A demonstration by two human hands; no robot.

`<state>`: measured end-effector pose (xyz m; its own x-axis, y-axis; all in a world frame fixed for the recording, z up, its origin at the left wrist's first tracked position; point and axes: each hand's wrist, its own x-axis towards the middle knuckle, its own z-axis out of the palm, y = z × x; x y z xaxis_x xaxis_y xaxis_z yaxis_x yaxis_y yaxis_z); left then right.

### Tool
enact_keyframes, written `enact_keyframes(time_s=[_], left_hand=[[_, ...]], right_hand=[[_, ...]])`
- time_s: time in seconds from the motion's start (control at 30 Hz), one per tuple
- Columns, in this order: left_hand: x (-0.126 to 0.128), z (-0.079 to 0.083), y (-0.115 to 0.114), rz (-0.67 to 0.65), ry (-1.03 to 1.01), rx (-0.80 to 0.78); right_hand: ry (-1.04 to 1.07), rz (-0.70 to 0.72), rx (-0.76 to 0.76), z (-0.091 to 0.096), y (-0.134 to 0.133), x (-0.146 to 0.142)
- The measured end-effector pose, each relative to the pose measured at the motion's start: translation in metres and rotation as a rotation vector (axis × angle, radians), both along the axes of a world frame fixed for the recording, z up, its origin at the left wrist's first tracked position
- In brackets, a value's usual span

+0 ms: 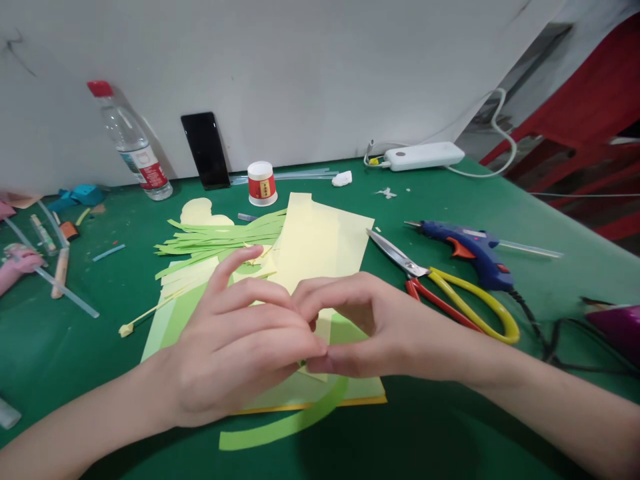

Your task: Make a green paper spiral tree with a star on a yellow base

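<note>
My left hand and my right hand meet over the paper stack, both closed in a pinch on a green paper strip. The pinched part is mostly hidden behind the fingers. From there the strip loops out to the right and its free end curves down to the left, past the stack's front edge. Beneath the hands lie pale yellow paper sheets and green sheets. A bundle of cut green strips lies just beyond my left hand. A thin yellow strip with a small folded knot sits to its left.
Scissors with red and yellow handles and a blue glue gun lie on the right. A paper cup, a phone, a water bottle and a white power strip line the back. A pink glue gun is far left.
</note>
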<state>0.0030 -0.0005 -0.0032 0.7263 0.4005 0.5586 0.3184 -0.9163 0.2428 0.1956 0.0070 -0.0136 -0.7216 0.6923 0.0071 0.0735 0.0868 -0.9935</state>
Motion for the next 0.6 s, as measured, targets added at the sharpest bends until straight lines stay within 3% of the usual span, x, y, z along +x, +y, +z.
enact_keyframes(time_s=[0.3,0.43,0.6], left_hand=[[-0.0003,0.005,0.0016,-0.097,0.247,-0.299],[0.0003,-0.0007,0.0032,-0.129,0.209,-0.339],[0.0009,-0.0032,0.0022,-0.036,0.07,-0.341]], right_hand=[[-0.226,0.17,0.012,0.0001,0.0058,0.0071],[-0.239,0.175,-0.001,-0.0016,0.0066,0.0066],[-0.162,0.154,-0.015,-0.0002,0.0094,0.0057]])
